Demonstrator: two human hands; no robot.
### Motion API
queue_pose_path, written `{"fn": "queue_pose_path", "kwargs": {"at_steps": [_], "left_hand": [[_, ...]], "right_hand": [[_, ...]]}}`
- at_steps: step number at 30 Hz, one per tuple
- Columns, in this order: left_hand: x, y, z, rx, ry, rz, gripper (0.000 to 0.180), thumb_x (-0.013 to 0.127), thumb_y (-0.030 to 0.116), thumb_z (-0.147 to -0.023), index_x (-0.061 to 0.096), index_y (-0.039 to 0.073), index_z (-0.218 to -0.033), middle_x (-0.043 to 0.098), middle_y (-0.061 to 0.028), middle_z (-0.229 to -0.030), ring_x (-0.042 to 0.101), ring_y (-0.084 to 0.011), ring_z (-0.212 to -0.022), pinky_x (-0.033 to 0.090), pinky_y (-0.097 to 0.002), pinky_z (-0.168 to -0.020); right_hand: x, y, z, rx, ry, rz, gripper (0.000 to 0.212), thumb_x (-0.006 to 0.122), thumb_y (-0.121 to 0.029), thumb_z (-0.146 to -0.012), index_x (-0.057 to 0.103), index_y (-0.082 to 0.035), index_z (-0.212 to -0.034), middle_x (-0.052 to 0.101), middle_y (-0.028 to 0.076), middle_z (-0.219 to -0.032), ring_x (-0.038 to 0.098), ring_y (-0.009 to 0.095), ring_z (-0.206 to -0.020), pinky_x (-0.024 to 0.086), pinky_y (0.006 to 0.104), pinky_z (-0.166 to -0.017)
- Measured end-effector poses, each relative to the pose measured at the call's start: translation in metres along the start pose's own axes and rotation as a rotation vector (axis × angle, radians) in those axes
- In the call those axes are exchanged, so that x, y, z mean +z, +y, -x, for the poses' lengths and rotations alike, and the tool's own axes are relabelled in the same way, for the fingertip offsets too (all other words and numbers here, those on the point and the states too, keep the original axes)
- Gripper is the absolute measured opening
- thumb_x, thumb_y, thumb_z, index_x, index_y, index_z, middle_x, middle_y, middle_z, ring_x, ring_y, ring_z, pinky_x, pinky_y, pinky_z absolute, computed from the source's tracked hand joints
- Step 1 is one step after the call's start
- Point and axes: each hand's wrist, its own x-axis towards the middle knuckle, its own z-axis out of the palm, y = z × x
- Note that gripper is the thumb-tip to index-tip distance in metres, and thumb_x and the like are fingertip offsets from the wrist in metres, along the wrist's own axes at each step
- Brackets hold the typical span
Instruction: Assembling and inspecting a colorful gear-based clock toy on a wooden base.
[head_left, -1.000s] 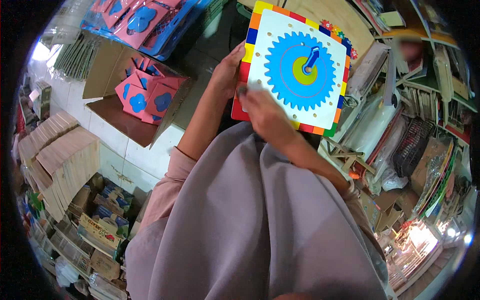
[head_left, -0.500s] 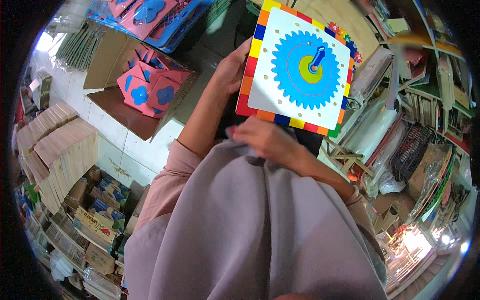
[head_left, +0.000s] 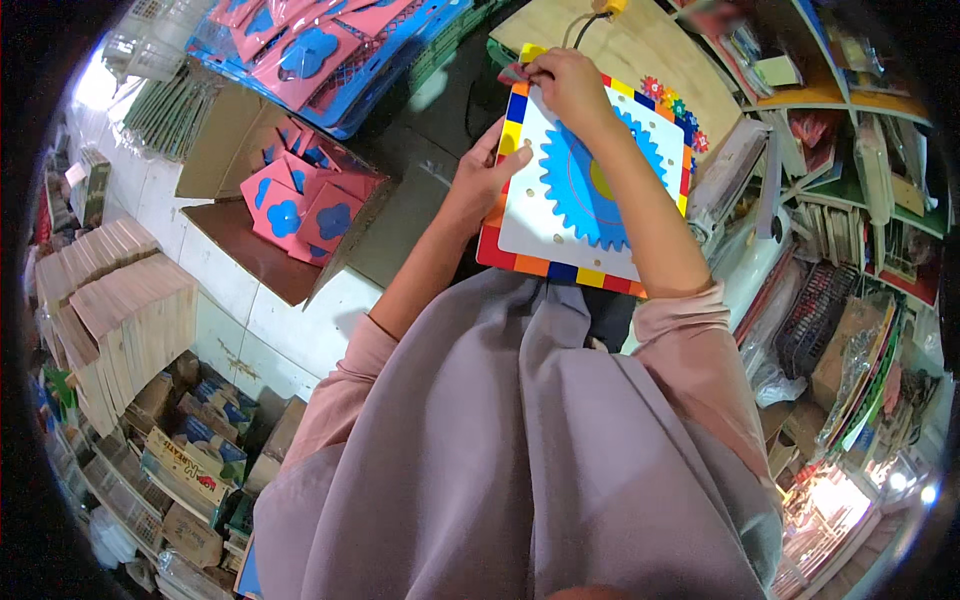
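A square white board (head_left: 528, 226) with a border of red, orange, yellow and blue blocks lies tilted over my lap. On it sits a large blue gear (head_left: 565, 185) with a yellow-green centre, partly hidden under my right forearm. My left hand (head_left: 478, 180) grips the board's left edge, thumb on top. At the board's far left corner is my right hand (head_left: 570, 88), fingers pinched on a small reddish cloth (head_left: 514, 74). Small coloured gears (head_left: 676, 108) show just beyond the board's far right side.
A wooden tabletop (head_left: 650, 45) is beyond the board. To the left stand an open cardboard box (head_left: 235, 245) of pink pieces with blue flower shapes and a blue crate (head_left: 375, 90) of similar pieces. Stacked wooden slabs (head_left: 130, 300) are farther left; crowded shelves (head_left: 850, 105) line the right.
My right hand has moved from my lap up and away to the board's far left corner with the cloth. The board has shifted slightly nearer, and my left hand's thumb now shows on top.
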Motion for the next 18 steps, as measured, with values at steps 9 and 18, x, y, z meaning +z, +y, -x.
{"fn": "queue_pose_path", "kwargs": {"at_steps": [9, 18], "left_hand": [[-0.003, 0.018, 0.019, 0.155, -0.062, -0.202, 0.054, 0.064, 0.008, -0.082, 0.044, 0.002, -0.132, 0.057, -0.0012, -0.107, 0.054, -0.0097, -0.093, 0.044, -0.0243, -0.082], [-0.074, -0.009, 0.019, -0.088, 0.121, -0.338, 0.040, 0.053, 0.023, -0.093, 0.049, -0.003, -0.125, 0.063, -0.0064, -0.101, 0.057, -0.0123, -0.094, 0.045, -0.0264, -0.085]], "right_hand": [[-0.002, -0.002, -0.009, -0.040, -0.056, -0.319, 0.012, 0.059, -0.001, -0.075, 0.065, -0.001, -0.085, 0.063, 0.012, -0.084, 0.062, 0.027, -0.079, 0.049, 0.0328, -0.071], [-0.002, -0.020, -0.018, -0.147, -0.202, -0.313, 0.017, 0.059, -0.003, -0.079, 0.069, -0.007, -0.092, 0.062, 0.010, -0.085, 0.060, 0.025, -0.081, 0.048, 0.0335, -0.074]]}}
